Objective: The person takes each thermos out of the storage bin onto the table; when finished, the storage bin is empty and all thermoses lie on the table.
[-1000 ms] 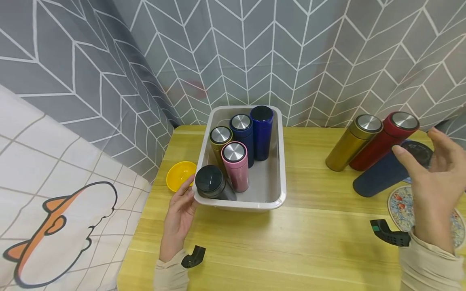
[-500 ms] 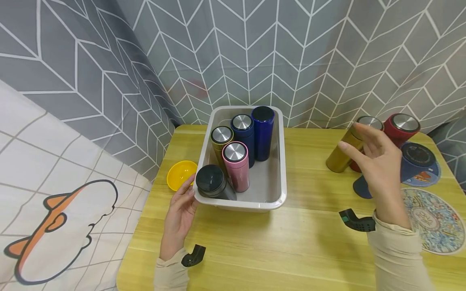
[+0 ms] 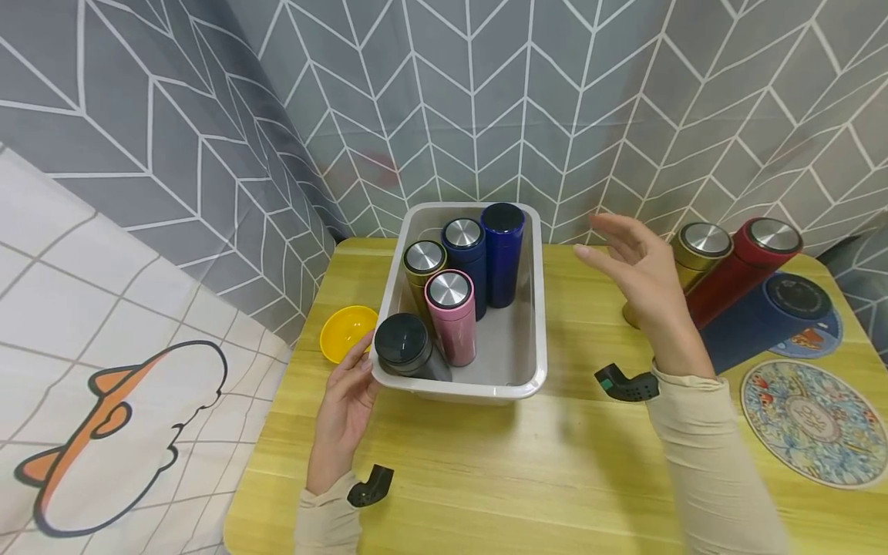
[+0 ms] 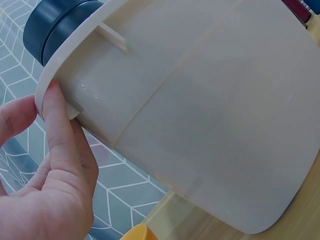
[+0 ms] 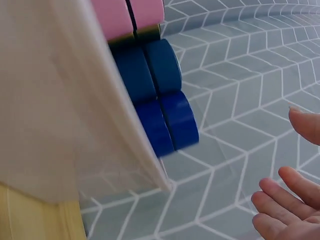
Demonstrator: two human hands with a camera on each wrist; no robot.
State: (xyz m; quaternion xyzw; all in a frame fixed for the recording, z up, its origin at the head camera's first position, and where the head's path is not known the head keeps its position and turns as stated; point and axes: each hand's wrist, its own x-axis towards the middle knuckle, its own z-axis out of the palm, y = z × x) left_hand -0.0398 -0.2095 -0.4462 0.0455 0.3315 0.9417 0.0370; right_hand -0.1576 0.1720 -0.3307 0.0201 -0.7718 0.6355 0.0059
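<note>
My left hand (image 3: 344,406) grips the near left corner of a light grey plastic bin (image 3: 539,339); in the left wrist view, the thumb lies against the wall under the rim (image 4: 75,47). Several insulated bottles stand in the bin: a black-lidded dark grey one (image 3: 409,351), a pink one (image 3: 454,331), a gold one (image 3: 418,281), a navy one (image 3: 466,258) and a glossy blue one (image 3: 504,254). To the bin's right, my right hand (image 3: 641,281) is raised over the table, holding nothing, its thumb and fingers spread apart.
Right of my right hand stand a gold bottle (image 3: 694,258), a red bottle (image 3: 735,270) and a dark blue bottle (image 3: 749,316). A round patterned mat (image 3: 812,424) and a blue mat (image 3: 815,335) lie nearby. A yellow bowl (image 3: 343,331) sits left of the bin; a patterned curtain (image 3: 486,108) hangs behind.
My right hand has moved left, from over the dark blue bottle, past the gold bottle, towards the bin. The left hand and the bin have stayed in place.
</note>
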